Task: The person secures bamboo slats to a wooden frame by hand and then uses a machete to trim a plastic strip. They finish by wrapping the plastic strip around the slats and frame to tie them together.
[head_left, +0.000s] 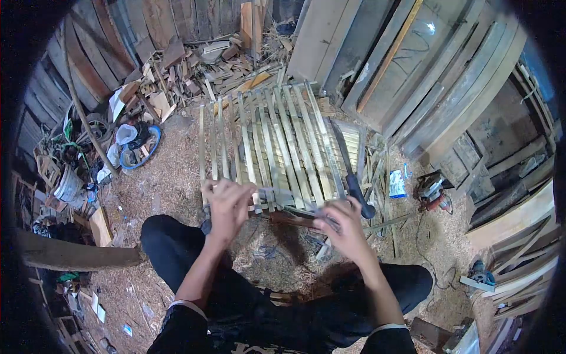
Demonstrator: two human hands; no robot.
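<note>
In front of my knees lies a rack of pale bamboo slats point(287, 127), set side by side with narrow gaps. My left hand point(227, 205) is over its near left corner, fingers pinched on a thin pale strip point(274, 190) that stretches toward the right and is blurred. My right hand point(343, 225) is closed at the near right edge, around something dark and smeared that I cannot make out. Just beyond it, a long-bladed machete point(340, 144) with a black handle point(358, 197) rests along the right side of the slats.
Wood scraps point(188, 74) are heaped at the back by the plank wall. A blue-rimmed basin point(140, 147) sits at left, near a wooden beam point(76, 251). On the right are a power tool point(435, 192) with a cord, a blue-white packet point(397, 184) and leaning boards point(466, 88). Shavings cover the floor.
</note>
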